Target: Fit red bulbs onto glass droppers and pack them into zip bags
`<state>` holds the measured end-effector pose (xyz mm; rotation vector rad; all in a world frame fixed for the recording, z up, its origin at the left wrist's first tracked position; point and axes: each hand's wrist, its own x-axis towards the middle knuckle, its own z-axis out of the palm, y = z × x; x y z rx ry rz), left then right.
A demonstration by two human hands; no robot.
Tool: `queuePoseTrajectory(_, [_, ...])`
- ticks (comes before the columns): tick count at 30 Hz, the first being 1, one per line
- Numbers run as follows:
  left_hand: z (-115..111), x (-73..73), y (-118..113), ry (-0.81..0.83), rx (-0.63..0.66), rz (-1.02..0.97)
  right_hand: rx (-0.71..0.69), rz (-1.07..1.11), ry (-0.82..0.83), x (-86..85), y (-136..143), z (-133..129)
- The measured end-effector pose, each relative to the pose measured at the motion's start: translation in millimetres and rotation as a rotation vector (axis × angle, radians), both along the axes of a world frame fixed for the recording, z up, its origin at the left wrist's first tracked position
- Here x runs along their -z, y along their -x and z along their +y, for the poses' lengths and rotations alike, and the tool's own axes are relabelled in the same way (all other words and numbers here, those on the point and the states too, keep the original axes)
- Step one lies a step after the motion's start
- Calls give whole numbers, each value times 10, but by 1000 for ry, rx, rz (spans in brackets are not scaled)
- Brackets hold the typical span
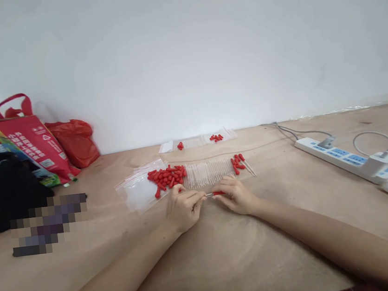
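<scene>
My left hand [186, 207] pinches a thin clear glass dropper tube [209, 195], whose end points right. At that end my right hand [235, 196] grips a red rubber bulb [218, 193]; the fingers hide how far the tube sits inside it. Just beyond my hands lies a row of clear glass tubes [202, 173]. A heap of red rubber bulbs [168, 177] is to the left of the row. Several red-capped droppers [239, 161] lie at its right end, two with their tubes showing.
Clear zip bags [138, 189] lie left of the heap. Another bag [195, 143] with tubes and red bulbs lies by the wall. A white power strip [342, 154] with plugs and cables is at the right. Red bags [35, 140] and a black bag [8, 192] stand at the left.
</scene>
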<state>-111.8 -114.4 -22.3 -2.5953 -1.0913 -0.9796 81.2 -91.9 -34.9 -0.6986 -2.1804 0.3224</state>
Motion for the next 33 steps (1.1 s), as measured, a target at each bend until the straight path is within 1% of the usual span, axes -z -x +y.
queuePoseTrajectory(1, [9, -5, -5, 13, -9, -31, 14, 107, 102, -11, 20, -3])
queuePoseTrajectory(3, [29, -8, -16, 40, -22, -93, 27, 360, 366, -27, 76, -10])
queuePoseTrajectory(5, [46, -4, -22, 68, -26, -136, 6, 598, 631, -31, 148, -26])
queuePoseTrajectory(6, [52, 0, -21, 81, -26, -147, -16, 698, 734, -28, 187, -39])
queuePoseTrajectory(8, [59, 7, -15, 119, -29, -161, -63, 844, 865, -19, 258, -67])
queuePoseTrajectory(10, [61, 6, -5, 168, -34, -182, -84, 918, 919, -20, 296, -79])
queuePoseTrajectory(11, [62, 2, 0, 191, -39, -196, -69, 928, 926, -31, 291, -67])
queuePoseTrajectory(13, [65, -9, 7, 220, -52, -224, 14, 920, 908, -81, 212, 10])
queuePoseTrajectory(15, [71, -15, 6, 228, -61, -229, 132, 889, 841, -158, 32, 167])
queuePoseTrajectory(17, [77, -13, -1, 226, -59, -199, 219, 815, 727, -235, -221, 380])
queuePoseTrajectory(19, [78, -7, -11, 214, -39, -149, 347, 596, 639, -275, -481, 604])
queuePoseTrajectory(21, [72, 0, -20, 196, -14, -99, 536, 364, 584, -256, -684, 797])
queuePoseTrajectory(23, [64, 4, -24, 181, -1, -62, 701, 180, 527, -182, -795, 932])
queuePoseTrajectory(25, [58, 5, -23, 179, -7, -46, 807, 54, 499, -85, -824, 1008])
queuePoseTrajectory(27, [58, 7, -19, 184, -20, -47, 851, -32, 494, -4, -811, 1039])
queuePoseTrajectory(29, [61, 8, -16, 189, -25, -51, 868, -87, 491, 43, -793, 1045])
queuePoseTrajectory(33, [67, 5, -15, 192, -32, -60, 888, -80, 475, 58, -800, 1031])
